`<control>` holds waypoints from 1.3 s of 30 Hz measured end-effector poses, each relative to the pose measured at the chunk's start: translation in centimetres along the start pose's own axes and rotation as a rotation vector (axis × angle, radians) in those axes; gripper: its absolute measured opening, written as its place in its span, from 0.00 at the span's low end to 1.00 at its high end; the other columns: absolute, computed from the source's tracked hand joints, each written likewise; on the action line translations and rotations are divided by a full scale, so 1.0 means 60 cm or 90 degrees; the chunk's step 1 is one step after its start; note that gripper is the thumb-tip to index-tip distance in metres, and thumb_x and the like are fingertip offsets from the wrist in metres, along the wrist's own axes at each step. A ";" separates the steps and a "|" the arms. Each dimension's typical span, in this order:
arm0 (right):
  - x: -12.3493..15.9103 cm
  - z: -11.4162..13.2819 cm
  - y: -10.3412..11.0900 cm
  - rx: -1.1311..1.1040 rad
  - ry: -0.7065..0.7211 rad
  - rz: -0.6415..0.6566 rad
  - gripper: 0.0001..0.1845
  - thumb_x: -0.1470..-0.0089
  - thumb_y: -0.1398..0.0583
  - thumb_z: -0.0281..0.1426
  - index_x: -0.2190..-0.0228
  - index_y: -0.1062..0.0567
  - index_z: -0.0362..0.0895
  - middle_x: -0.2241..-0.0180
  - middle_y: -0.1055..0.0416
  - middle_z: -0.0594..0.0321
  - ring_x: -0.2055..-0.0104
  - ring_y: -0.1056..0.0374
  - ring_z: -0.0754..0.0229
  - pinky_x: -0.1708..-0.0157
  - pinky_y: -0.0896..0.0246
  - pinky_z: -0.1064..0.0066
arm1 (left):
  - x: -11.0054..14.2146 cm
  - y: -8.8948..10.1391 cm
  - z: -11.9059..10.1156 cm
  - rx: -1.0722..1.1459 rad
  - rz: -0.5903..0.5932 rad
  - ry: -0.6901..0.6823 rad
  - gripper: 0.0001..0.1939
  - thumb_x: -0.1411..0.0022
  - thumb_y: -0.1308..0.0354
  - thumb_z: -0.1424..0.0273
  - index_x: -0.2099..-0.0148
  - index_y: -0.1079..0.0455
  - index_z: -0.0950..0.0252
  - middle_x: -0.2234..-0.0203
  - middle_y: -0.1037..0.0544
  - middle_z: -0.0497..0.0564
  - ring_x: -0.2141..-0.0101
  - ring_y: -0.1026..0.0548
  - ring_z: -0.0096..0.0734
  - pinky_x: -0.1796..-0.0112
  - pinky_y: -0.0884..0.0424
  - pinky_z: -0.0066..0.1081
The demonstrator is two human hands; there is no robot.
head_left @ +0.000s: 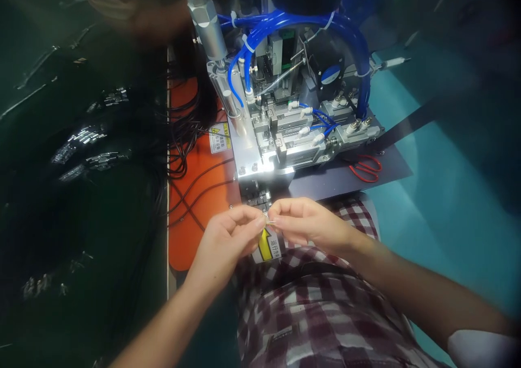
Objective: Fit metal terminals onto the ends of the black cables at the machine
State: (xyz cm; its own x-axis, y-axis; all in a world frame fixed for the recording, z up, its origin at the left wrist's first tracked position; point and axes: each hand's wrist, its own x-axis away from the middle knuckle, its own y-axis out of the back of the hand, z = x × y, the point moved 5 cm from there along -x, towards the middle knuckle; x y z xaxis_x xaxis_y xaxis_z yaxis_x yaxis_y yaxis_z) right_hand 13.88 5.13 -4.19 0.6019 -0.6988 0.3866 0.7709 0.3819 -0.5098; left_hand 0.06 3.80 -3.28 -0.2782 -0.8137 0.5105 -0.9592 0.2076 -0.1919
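My left hand (228, 239) and my right hand (311, 221) meet fingertip to fingertip just in front of a metal machine (301, 140). Between the two pinches shows a tiny, thin, pale metallic piece (269, 223). Its ends are covered by my fingers, and it is too small to name. Right below my fingertips a label with a yellow arrow (265, 246) is partly hidden by my left hand. The near end of the machine's narrow track (260, 198) lies directly behind the fingers.
Blue air tubes (280, 21) arch over the machine, beside a metal cylinder (209, 29). Black cables (189, 140) cross the orange board (183, 248) on the left. Red-handled scissors or pliers (368, 169) lie right. Shiny small parts (83, 140) are scattered on the dark green surface.
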 end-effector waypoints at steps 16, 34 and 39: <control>0.000 0.024 -0.002 0.188 0.147 0.115 0.09 0.40 0.44 0.34 0.68 0.34 0.41 0.74 0.42 0.69 0.73 0.48 0.68 0.73 0.50 0.74 | -0.002 -0.001 0.002 -0.046 0.058 0.033 0.11 0.44 0.35 0.64 0.68 0.28 0.67 0.83 0.38 0.41 0.83 0.46 0.13 0.81 0.51 0.20; 0.001 0.032 -0.010 0.307 0.284 0.041 0.06 0.39 0.47 0.29 0.70 0.37 0.44 0.72 0.43 0.66 0.71 0.47 0.64 0.72 0.48 0.71 | -0.003 -0.004 -0.004 0.090 0.048 -0.001 0.10 0.47 0.34 0.67 0.72 0.30 0.68 0.87 0.42 0.39 0.86 0.49 0.12 0.83 0.53 0.19; 0.002 0.033 -0.011 0.324 0.297 0.034 0.05 0.40 0.47 0.28 0.70 0.37 0.44 0.71 0.44 0.66 0.71 0.47 0.64 0.72 0.47 0.71 | -0.002 -0.004 -0.001 0.056 0.037 0.012 0.09 0.46 0.35 0.67 0.71 0.28 0.67 0.86 0.42 0.40 0.85 0.48 0.12 0.82 0.53 0.20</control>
State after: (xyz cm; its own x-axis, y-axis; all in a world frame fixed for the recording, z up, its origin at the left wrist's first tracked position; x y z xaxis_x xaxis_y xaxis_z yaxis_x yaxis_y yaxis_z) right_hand 13.85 5.98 -2.28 0.5773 -0.8144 -0.0588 0.8130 0.5800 -0.0516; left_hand 0.30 3.90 -3.26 -0.3347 -0.7911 0.5120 -0.9335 0.2044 -0.2945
